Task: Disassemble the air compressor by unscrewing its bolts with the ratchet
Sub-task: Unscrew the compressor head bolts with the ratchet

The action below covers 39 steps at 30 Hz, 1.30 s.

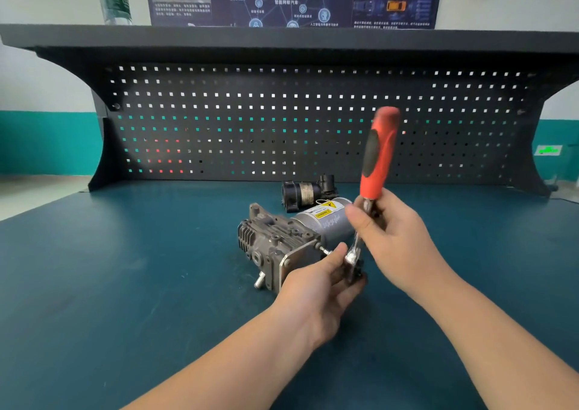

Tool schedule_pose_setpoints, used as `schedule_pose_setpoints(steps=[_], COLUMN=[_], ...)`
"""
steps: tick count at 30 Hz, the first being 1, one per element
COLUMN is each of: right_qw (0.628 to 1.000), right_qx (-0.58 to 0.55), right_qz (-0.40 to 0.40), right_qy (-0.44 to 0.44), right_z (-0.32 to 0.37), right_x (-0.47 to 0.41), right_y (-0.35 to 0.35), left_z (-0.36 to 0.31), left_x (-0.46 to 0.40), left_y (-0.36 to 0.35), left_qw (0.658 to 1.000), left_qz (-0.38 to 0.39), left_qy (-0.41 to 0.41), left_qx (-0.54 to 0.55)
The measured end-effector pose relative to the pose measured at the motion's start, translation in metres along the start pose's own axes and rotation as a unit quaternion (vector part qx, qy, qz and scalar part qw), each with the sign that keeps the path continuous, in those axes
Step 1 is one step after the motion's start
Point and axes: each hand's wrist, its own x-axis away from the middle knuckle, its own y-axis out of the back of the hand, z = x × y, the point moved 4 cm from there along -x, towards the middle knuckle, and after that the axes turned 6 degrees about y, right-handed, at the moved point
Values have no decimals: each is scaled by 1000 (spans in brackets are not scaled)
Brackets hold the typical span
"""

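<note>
The right hand (388, 237) grips the ratchet (377, 155), handle up. The left hand (319, 281) cups its head beside the compressor (282, 243), whose bolt (324, 250) points right toward it

The compressor (282, 240) is lying on the teal counter (125, 284), its finned end pointing left. The left hand (319, 281) is cupping the ratchet (374, 171) head beside a bolt (324, 250) that is sticking out of the plate. The right hand (391, 234) is gripping the shaft below the red handle, which is rising upright. A smaller dark part (305, 191) is sitting just behind, near the pegboard (282, 121).
</note>
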Motion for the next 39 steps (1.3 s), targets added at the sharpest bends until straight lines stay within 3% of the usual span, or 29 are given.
schedule_pose_setpoints(steps=[2, 5, 7, 10, 12, 15, 16, 18, 21, 25, 30, 33, 36, 39], right_qw=[995, 993, 999, 988, 951, 839, 811, 794, 823, 890, 979, 996, 989, 979], right_qx=[58, 84, 42, -13, -105, -274, -310, -335, -312, -261, -69, -26, 61, 93], right_qz=[45, 40, -13, -93, -145, -181, -178, -168, -175, -168, -135, -82, 5, 21], right_qy=[69, 79, 27, -118, -253, -434, -464, -479, -441, -333, -134, 11, 137, 179], right_z=[11, 13, 5, -16, -37, -59, -63, -66, -63, -49, -23, -4, 9, 13], right_x=[2, 2, 1, -2, 1, 17, 22, 24, 18, 8, 2, 5, 9, 8], right_y=[-4, -6, -2, 5, 6, -5, -9, -14, -12, -7, -3, -5, -12, -15], left_z=[0, -1, -1, -2, -3, -2, -1, 0, -1, -4, -10, -8, -7, -9], left_x=[-1, -1, -1, -1, 0, 0, -1, -2, -2, 1, 1, 0, 2, 4], left_y=[0, -1, -1, -2, -2, -1, 0, 1, -1, -3, -13, -15, -12, -9], left_qw=[1000, 1000, 1000, 1000, 999, 999, 999, 999, 999, 997, 995, 995, 996, 996], left_qz=[3, 9, 5, 0, -2, -8, -11, -12, -15, -24, -31, -19, 6, 13], left_qy=[-2, 3, 10, 23, 28, 31, 32, 33, 30, 31, 43, 47, 38, 44], left_qx=[-11, -15, -16, -14, -16, -22, -25, -26, -26, -60, -86, -84, -82, -73])
